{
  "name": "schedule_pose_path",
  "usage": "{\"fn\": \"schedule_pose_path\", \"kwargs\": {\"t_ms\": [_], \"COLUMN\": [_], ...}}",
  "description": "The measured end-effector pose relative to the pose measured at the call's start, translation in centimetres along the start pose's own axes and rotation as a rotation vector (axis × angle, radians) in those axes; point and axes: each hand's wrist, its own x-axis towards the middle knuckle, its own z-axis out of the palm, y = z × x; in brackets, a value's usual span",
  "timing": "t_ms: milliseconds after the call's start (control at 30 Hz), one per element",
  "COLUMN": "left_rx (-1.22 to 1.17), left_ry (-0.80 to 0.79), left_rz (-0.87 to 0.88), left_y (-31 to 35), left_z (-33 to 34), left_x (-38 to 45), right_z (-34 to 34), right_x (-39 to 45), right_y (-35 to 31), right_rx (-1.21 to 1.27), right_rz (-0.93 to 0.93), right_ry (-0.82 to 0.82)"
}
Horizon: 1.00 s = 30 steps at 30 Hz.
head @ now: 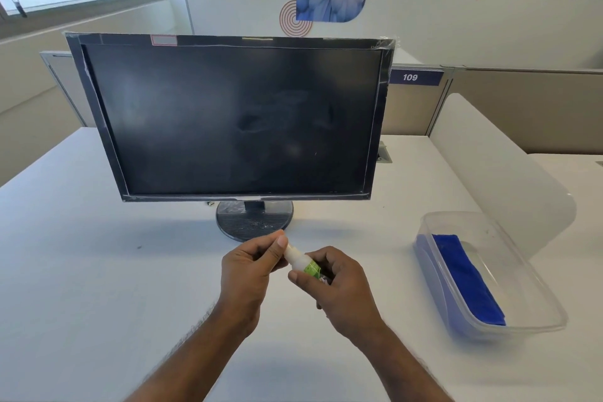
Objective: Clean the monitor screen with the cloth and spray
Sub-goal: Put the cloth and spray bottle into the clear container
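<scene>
A black monitor [235, 117] stands on a round base in the middle of the white desk, its dark screen smudged near the centre. In front of the base, both my hands hold a small white spray bottle [301, 263] with a green label. My right hand [339, 287] grips the bottle's body. My left hand [251, 268] pinches its top end between thumb and fingers. A folded blue cloth [466, 277] lies in a clear plastic tray [535, 277] at the right.
The white desk [98, 254] stretches left and toward me. A rounded white divider [496, 166] rises behind the tray on the right. Beige partition panels and a "109" label stand behind the monitor.
</scene>
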Motion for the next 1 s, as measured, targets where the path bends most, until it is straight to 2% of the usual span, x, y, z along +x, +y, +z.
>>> {"fn": "schedule_pose_path", "kwargs": {"t_ms": [167, 400, 567, 667, 833, 1000], "left_rx": [0.086, 0.261, 0.801, 1.073, 1.287, 1.376], "left_ry": [-0.045, -0.195, -0.078, -0.115, -0.211, -0.262], "left_rz": [0.076, 0.14, 0.105, 0.134, 0.223, 0.266], "left_y": [0.2, -1.7, -7.0, -10.2, -13.4, -14.8], "left_z": [0.8, 2.0, 0.9, 0.6, 1.4, 4.0], "left_x": [0.8, 2.4, 4.9, 5.8, 6.1, 6.2], "right_z": [-0.4, -2.5, -4.4, -5.8, -8.1, -11.9], "right_x": [0.4, 1.0, 1.0, 0.8, 0.7, 0.6], "right_y": [0.3, 1.2, 1.8, 2.0, 1.9, 2.2], "right_rx": [-0.066, -0.164, -0.211, -0.219, -0.216, -0.2], "right_rz": [0.014, 0.018, 0.049, 0.062, 0.144, 0.132], "right_ry": [-0.063, 0.039, 0.116, 0.139, 0.177, 0.263]}}
